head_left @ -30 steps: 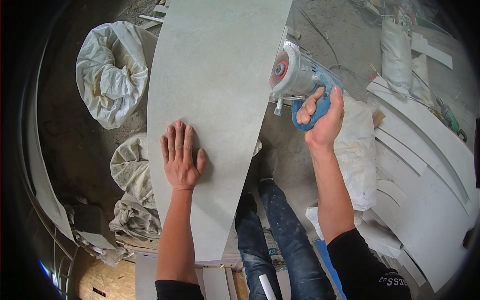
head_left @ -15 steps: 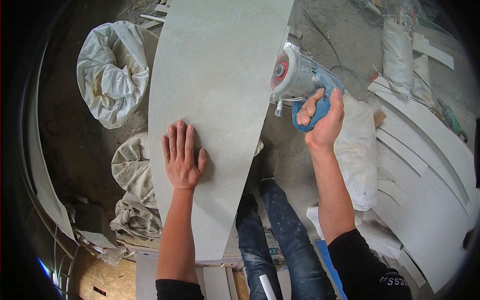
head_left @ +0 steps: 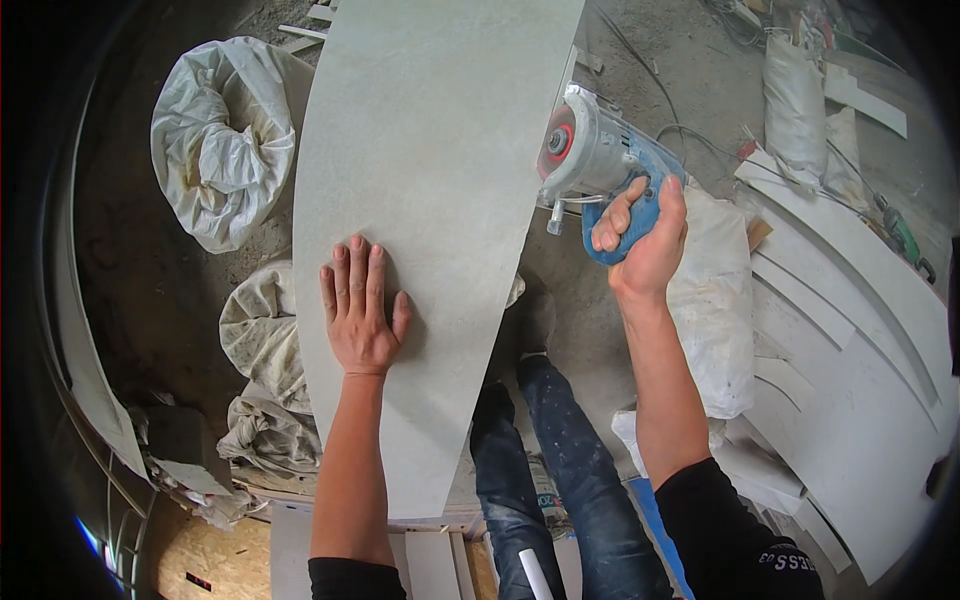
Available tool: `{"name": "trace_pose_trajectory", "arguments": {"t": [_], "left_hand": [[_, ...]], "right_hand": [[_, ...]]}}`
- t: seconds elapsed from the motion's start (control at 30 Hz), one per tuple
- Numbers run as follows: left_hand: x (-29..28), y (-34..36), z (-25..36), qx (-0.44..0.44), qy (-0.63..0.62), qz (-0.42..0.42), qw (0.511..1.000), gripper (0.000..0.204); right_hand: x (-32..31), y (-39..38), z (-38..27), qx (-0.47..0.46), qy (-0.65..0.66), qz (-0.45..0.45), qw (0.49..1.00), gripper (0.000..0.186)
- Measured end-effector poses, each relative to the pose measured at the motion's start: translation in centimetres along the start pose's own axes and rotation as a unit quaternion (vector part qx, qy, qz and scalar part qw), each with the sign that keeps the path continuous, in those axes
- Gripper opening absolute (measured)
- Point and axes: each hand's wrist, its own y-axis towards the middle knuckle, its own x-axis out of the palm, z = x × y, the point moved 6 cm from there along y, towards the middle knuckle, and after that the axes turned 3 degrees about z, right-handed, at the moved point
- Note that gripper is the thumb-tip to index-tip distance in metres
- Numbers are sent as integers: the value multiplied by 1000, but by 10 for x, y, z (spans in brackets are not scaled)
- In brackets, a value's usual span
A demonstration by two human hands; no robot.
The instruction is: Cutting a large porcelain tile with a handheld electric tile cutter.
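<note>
While the left hand [head_left: 360, 315] lies flat and spread, palm down, on a large grey stone-look tile slab [head_left: 430, 180], the right hand [head_left: 640, 235] is wrapped tight around the blue handle of a handheld tile cutter [head_left: 595, 165]. The slab is matt, faintly mottled, smooth-faced and long; its far end is cut off by the top of the view. The cutter has a pale metal body and a red-centred disc sitting against the slab's right edge; the disc's rim is hard to make out. White woven sacks [head_left: 225, 140] lie crumpled under and beside the slab's left edge, so what actually carries it stays hidden. Pale cut tile strips [head_left: 860, 330] are stacked to the right on dusty ground.
</note>
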Motion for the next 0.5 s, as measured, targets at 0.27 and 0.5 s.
{"name": "trace_pose_trajectory", "arguments": {"t": [0.27,0.5], "left_hand": [[0,0,0,1,-3,1,1000,68],[-1,-1,1,1,-2,3,1000,69]], "right_hand": [[-4,-4,2,-1,5,-3,1000,51],[-6,-11,5,6,5,3,1000,51]]}}
